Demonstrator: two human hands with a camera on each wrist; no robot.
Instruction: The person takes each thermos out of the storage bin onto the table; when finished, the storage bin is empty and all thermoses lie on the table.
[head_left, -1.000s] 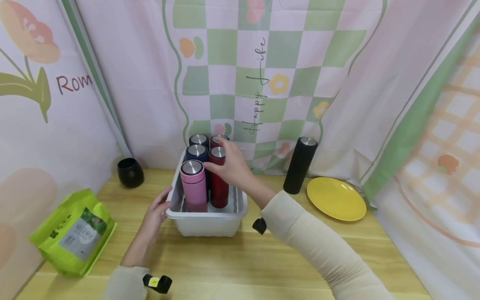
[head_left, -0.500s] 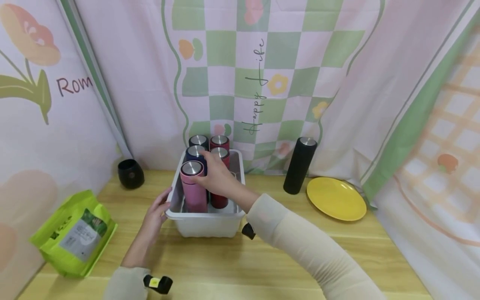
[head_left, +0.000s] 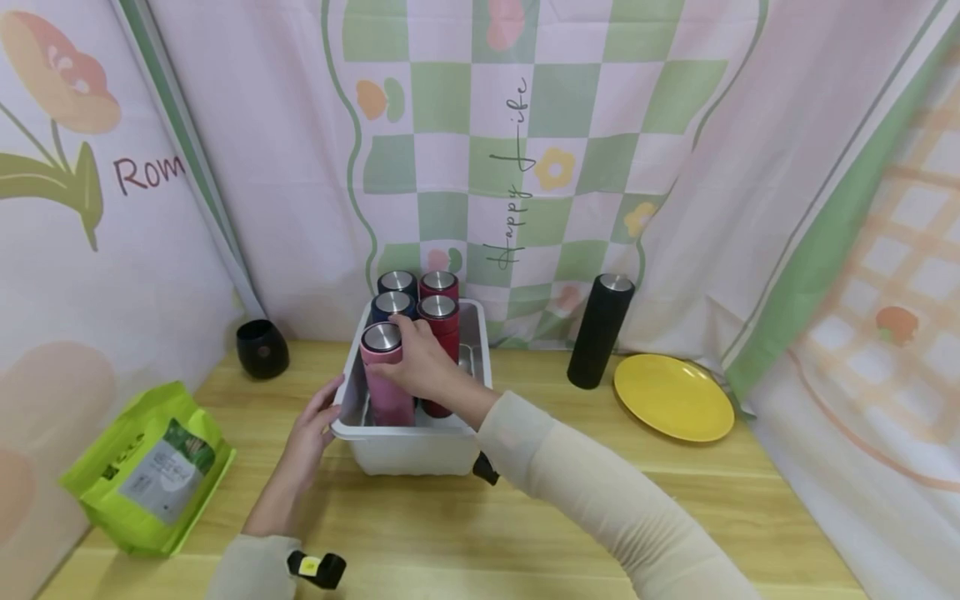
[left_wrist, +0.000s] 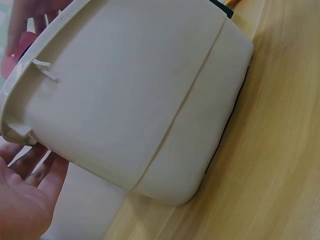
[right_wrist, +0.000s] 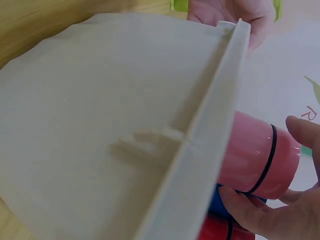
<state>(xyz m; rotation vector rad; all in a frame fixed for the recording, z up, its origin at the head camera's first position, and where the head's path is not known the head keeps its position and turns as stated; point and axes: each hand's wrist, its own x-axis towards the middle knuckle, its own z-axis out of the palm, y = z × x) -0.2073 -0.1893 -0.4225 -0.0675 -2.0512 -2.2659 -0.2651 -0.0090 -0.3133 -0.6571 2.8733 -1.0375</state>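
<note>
A white plastic bin (head_left: 412, 450) stands on the table with several thermos bottles upright in it. Nearest the front is a pink thermos (head_left: 390, 398) with a steel-topped lid; my right hand (head_left: 423, 358) grips it round its upper part, thumb and fingers on opposite sides. Behind it stand a dark blue thermos (head_left: 393, 304) and a black-rimmed one (head_left: 397, 282). On their right are a red thermos (head_left: 438, 312) and another dark red one (head_left: 439, 283) further back. My left hand (head_left: 311, 425) holds the bin's front left corner, its fingers tucked under the rim (left_wrist: 15, 127).
To the right stand a tall black thermos (head_left: 600, 333) and a yellow plate (head_left: 673, 397). At left are a round black cup (head_left: 262, 348) and a bright green pouch (head_left: 150, 471). A patterned curtain (head_left: 555, 208) hangs close behind the bin.
My right hand has moved from above the red thermoses forward and left to the pink thermos, and its fingers have come round it. My left hand keeps its place on the bin.
</note>
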